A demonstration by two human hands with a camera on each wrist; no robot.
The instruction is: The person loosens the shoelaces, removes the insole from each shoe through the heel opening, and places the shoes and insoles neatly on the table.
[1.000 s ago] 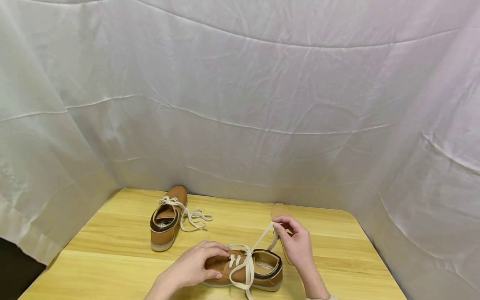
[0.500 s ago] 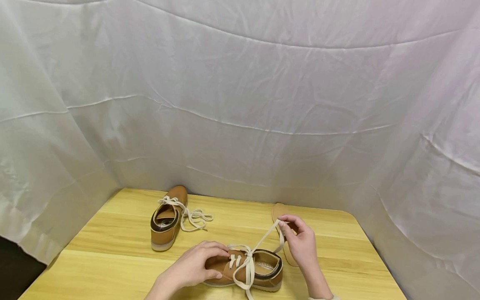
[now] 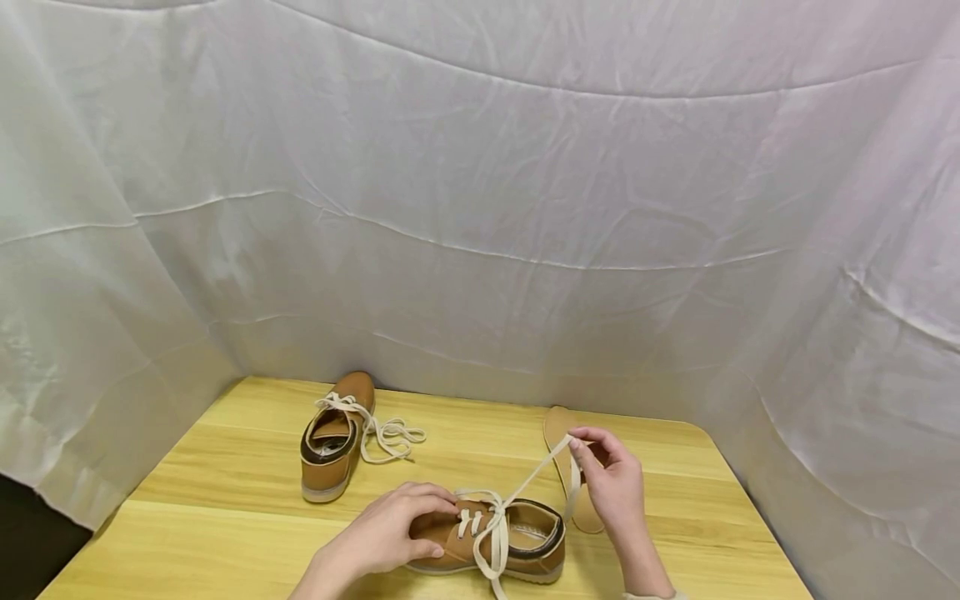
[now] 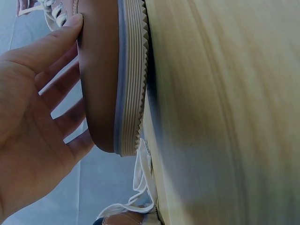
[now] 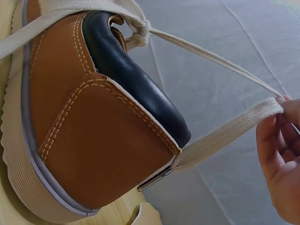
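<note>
A brown lace-up shoe point(image 3: 459, 547) with a dark collar lies on its sole near the table's front, toe to the left. My left hand point(image 3: 386, 529) grips its toe, the thumb on the near side and the fingers on the far side, as the left wrist view point(image 4: 37, 112) also shows. Cream shoelace point(image 5: 225, 133) is knotted over the tongue, with a loop hanging on the near side. Between thumb and fingertips, my right hand point(image 3: 613, 483) pinches the lace, drawn taut up and right from the knot. A slack end hangs below that pinch.
Another brown shoe point(image 3: 326, 475) stands at the back left, its loose cream laces point(image 3: 393, 435) spread to its right. Beneath and behind my right hand lies a tan insole point(image 3: 557, 427). Pale fabric point(image 3: 480, 208) encloses the wooden table point(image 3: 697, 542) at the back and sides.
My right hand has moved to the right, pulling the lace farther out. The loop on the shoe's near side has become smaller. My left hand and the shoe stay put.
</note>
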